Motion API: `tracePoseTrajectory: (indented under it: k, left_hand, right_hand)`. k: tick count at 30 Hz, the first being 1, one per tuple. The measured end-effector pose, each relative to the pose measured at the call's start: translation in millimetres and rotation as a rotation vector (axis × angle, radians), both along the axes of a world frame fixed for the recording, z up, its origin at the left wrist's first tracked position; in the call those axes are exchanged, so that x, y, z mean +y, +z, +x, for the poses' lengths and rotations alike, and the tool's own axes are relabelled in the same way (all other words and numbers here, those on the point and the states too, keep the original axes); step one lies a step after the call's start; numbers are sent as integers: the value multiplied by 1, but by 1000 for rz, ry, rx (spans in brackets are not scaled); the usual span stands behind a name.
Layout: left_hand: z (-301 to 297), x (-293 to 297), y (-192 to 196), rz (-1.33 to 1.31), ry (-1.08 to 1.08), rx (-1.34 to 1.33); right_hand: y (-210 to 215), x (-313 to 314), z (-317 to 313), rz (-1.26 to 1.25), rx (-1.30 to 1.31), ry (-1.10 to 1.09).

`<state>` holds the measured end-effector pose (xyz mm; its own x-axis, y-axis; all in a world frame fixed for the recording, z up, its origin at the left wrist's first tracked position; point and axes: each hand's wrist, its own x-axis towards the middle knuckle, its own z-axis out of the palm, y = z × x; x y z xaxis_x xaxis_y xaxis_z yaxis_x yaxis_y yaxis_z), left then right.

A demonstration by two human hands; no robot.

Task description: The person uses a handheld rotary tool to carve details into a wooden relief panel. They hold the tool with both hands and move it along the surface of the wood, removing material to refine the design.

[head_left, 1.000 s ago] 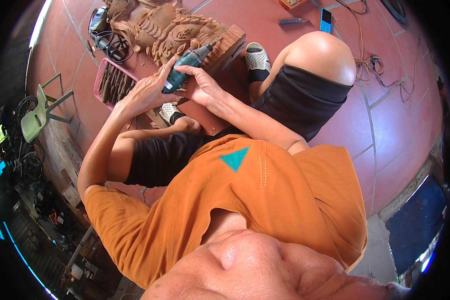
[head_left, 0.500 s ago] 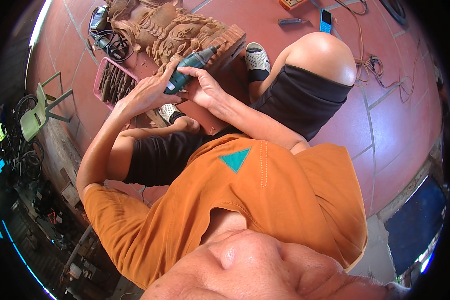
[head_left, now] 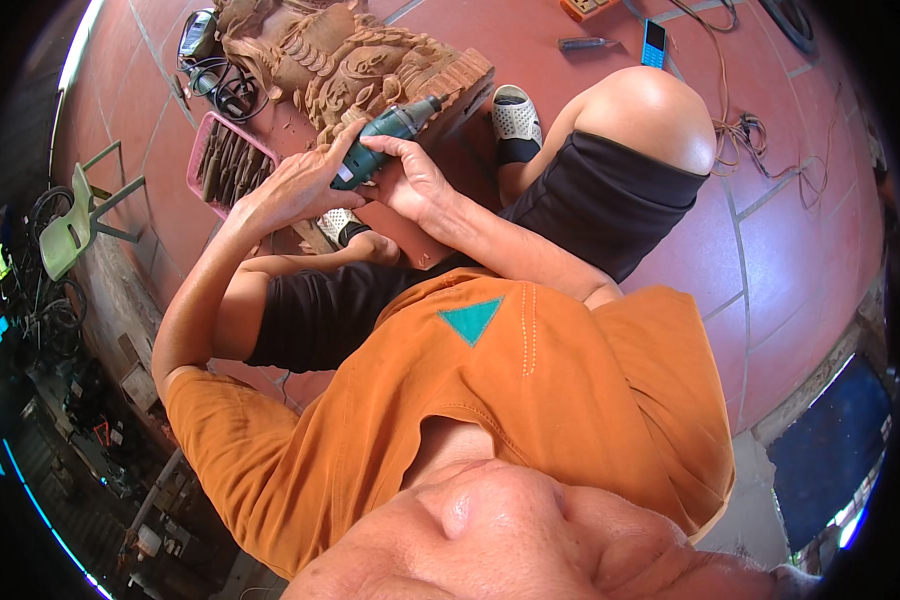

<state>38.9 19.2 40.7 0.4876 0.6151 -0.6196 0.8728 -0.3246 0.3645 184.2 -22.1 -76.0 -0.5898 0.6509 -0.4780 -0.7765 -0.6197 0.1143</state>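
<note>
Between my two hands is a dark green rotary tool, its narrow dark nose pointing up and to the right, close to the base of a brown wood carving. My left hand grips the tool's body from the left, the fingers partly behind it. Against its right and rear side, my right hand is closed with the thumb lying along the casing. The carving has deep relief with scrolls and scale-like rows, and it lies on its side. Whether the tool's tip touches the wood I cannot tell.
Left of the carving stands a pink basket full of carving chisels. Behind it lies a corded power tool. A pale green chair stands farther left. A blue phone and loose cables lie on the red tiles.
The rotary tool has shifted very slightly up and to the right in my hands. Both hands keep their hold, and the rest looks the same.
</note>
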Motion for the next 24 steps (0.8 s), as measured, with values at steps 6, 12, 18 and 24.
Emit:
tracePoseTrajectory:
  k: [6, 12, 18, 24]
  left_hand:
    - [-1, -2, 0, 19, -1, -7]
    - [-5, -2, -6, 31, 6, -14]
    - [-1, -1, 0, -9, 35, 5]
    - [0, -4, 3, 32, 37, -26]
  right_hand:
    - [2, 1, 1, 16, -9, 5]
    - [1, 4, 0, 20, -20, 9]
    - [-3, 5, -1, 38, -27, 26]
    - [-3, 7, -2, 61, -36, 34]
